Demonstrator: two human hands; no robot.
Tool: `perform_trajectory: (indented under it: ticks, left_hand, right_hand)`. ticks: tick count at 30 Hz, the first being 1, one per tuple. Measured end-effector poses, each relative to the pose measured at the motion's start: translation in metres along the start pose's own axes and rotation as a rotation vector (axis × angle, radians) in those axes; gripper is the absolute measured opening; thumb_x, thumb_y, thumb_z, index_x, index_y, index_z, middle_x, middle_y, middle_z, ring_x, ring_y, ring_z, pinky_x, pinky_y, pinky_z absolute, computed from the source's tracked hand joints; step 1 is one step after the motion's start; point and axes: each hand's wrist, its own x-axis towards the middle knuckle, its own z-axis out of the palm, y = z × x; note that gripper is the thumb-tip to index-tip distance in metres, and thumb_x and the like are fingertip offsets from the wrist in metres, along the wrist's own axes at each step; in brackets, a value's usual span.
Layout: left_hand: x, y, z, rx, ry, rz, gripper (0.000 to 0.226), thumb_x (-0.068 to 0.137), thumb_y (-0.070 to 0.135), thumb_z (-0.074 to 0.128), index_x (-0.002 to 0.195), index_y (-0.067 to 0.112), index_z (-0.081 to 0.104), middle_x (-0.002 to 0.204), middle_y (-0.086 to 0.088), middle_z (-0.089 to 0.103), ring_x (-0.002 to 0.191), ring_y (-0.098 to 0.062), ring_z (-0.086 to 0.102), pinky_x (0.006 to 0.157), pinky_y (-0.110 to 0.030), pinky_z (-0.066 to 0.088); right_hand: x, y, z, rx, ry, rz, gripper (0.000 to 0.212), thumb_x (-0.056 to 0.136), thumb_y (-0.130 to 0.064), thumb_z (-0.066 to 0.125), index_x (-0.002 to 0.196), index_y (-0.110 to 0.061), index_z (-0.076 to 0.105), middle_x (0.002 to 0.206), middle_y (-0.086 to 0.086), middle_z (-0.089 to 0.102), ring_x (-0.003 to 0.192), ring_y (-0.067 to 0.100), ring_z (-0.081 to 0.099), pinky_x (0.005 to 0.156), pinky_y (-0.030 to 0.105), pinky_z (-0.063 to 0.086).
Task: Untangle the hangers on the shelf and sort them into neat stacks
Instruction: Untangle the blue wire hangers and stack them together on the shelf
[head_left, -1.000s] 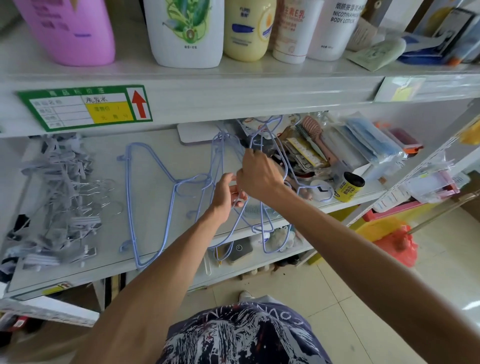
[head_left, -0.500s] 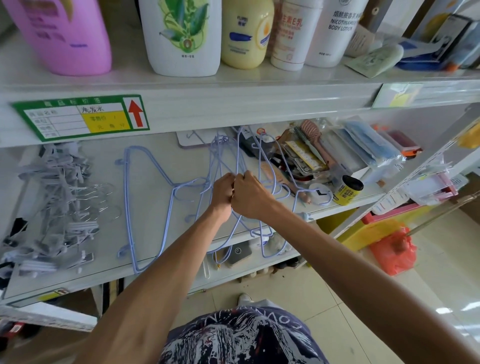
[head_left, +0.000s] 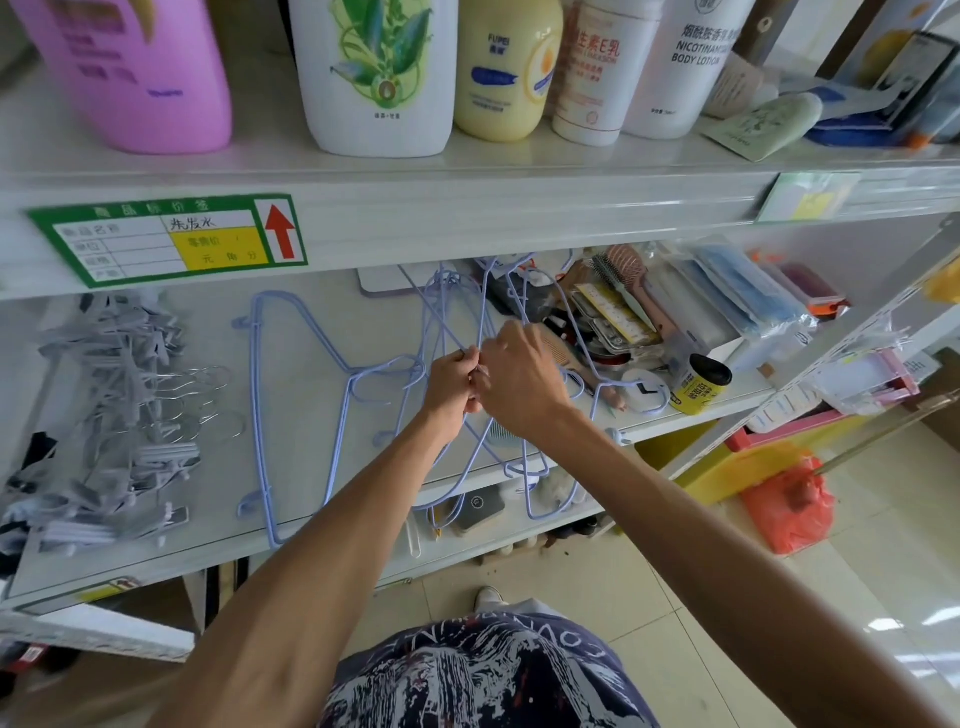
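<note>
A knot of light blue wire hangers (head_left: 457, 322) lies tangled across the middle of the white shelf (head_left: 218, 540). My left hand (head_left: 449, 384) and my right hand (head_left: 519, 387) touch each other at the centre of the knot, both pinched on its wires. Some loops rise toward the shelf's back, others hang over the front edge. One blue hanger (head_left: 291, 405) lies flat to the left, its hook reaching into the tangle. A pile of grey clip hangers (head_left: 119, 415) fills the left end.
Combs, a brush (head_left: 623, 270), packets and a small yellow can (head_left: 698, 384) crowd the shelf's right end. Large bottles (head_left: 374, 73) stand on the shelf above. Below are a lower shelf with small goods and a red plastic bag (head_left: 784, 504) on the floor.
My hands have come together from slightly apart and now meet at the knot. The upper loops have shifted a little. The view has dropped and moved closer.
</note>
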Motion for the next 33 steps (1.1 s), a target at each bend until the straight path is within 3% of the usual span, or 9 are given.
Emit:
perform_trajectory:
  ticks: [2, 5, 7, 9, 11, 15, 21, 26, 33]
  left_hand:
    - [0.001, 0.004, 0.0, -0.004, -0.015, -0.018, 0.036, 0.103, 0.022, 0.045, 0.069, 0.014, 0.054, 0.051, 0.003, 0.039, 0.039, -0.009, 0.031, 0.041, -0.016, 0.019]
    - [0.001, 0.007, -0.001, -0.041, -0.031, -0.015, 0.032, 0.104, 0.023, 0.045, 0.076, 0.011, 0.057, 0.052, 0.002, 0.041, 0.039, -0.008, 0.032, 0.037, -0.015, 0.021]
    - [0.0, 0.007, -0.001, -0.035, -0.034, -0.008, 0.032, 0.103, 0.023, 0.045, 0.077, 0.011, 0.058, 0.05, 0.004, 0.043, 0.038, -0.007, 0.033, 0.037, -0.015, 0.022]
    - [-0.001, 0.007, -0.003, -0.025, -0.049, 0.006, 0.031, 0.103, 0.023, 0.046, 0.077, 0.011, 0.058, 0.05, 0.003, 0.041, 0.038, -0.008, 0.033, 0.037, -0.016, 0.024]
    - [-0.002, 0.007, -0.006, -0.035, -0.059, 0.012, 0.032, 0.103, 0.024, 0.046, 0.077, 0.01, 0.058, 0.051, 0.002, 0.04, 0.039, -0.009, 0.033, 0.038, -0.016, 0.024]
    - [-0.006, 0.012, -0.006, -0.06, -0.084, 0.037, 0.033, 0.103, 0.025, 0.047, 0.076, 0.009, 0.057, 0.053, 0.001, 0.038, 0.039, -0.009, 0.033, 0.038, -0.015, 0.022]
    - [-0.005, 0.011, -0.008, -0.05, -0.157, 0.011, 0.038, 0.102, 0.039, 0.046, 0.076, 0.013, 0.055, 0.056, 0.001, 0.044, 0.039, -0.007, 0.028, 0.039, -0.016, 0.019]
    - [-0.002, -0.001, -0.017, 0.053, -0.123, 0.009, 0.027, 0.103, 0.017, 0.041, 0.084, 0.008, 0.058, 0.054, 0.005, 0.038, 0.042, -0.009, 0.024, 0.042, -0.017, 0.017]
    - [0.006, -0.021, -0.011, 0.186, -0.087, 0.007, 0.025, 0.101, 0.011, 0.044, 0.081, 0.005, 0.058, 0.058, -0.001, 0.04, 0.043, -0.01, 0.033, 0.042, -0.02, 0.022]
  right_hand:
    - [0.003, 0.009, 0.003, 0.01, 0.185, 0.148, 0.047, 0.086, -0.03, 0.063, 0.124, -0.007, 0.05, 0.126, 0.012, 0.041, 0.115, 0.028, 0.04, 0.096, 0.042, 0.041]
    - [0.007, 0.024, 0.006, 0.292, -0.053, 0.461, 0.061, 0.092, -0.036, 0.059, 0.137, -0.003, 0.033, 0.129, 0.016, 0.038, 0.109, 0.031, 0.045, 0.085, 0.041, 0.043]
    - [0.009, 0.03, 0.008, 0.547, -0.228, 0.561, 0.049, 0.098, -0.03, 0.055, 0.132, 0.001, 0.038, 0.114, 0.016, 0.055, 0.089, 0.03, 0.061, 0.072, 0.039, 0.051]
    - [0.011, 0.032, 0.009, 0.917, -0.214, 0.674, 0.029, 0.102, -0.02, 0.046, 0.12, 0.003, 0.046, 0.09, 0.019, 0.068, 0.07, 0.032, 0.071, 0.059, 0.042, 0.059]
    - [0.01, 0.032, 0.007, 1.176, -0.206, 0.731, 0.03, 0.106, -0.023, 0.038, 0.114, 0.002, 0.051, 0.077, 0.019, 0.069, 0.061, 0.031, 0.071, 0.049, 0.036, 0.056]
    - [0.011, 0.033, 0.004, 1.217, -0.17, 0.701, 0.042, 0.106, -0.043, 0.032, 0.101, -0.006, 0.053, 0.071, 0.014, 0.071, 0.056, 0.027, 0.069, 0.043, 0.028, 0.048]
    - [0.014, 0.03, 0.008, 1.25, 0.07, 0.69, 0.04, 0.106, -0.039, 0.033, 0.09, -0.007, 0.05, 0.064, 0.014, 0.069, 0.044, 0.026, 0.061, 0.04, 0.029, 0.045]
    - [0.017, 0.035, 0.002, 1.275, 0.18, 0.71, 0.042, 0.106, -0.04, 0.034, 0.083, -0.008, 0.049, 0.058, 0.011, 0.063, 0.048, 0.029, 0.062, 0.038, 0.027, 0.042]
    - [0.034, 0.042, -0.004, 1.38, 0.315, 0.78, 0.042, 0.106, -0.038, 0.033, 0.091, -0.005, 0.055, 0.061, 0.012, 0.065, 0.046, 0.027, 0.062, 0.039, 0.027, 0.043]
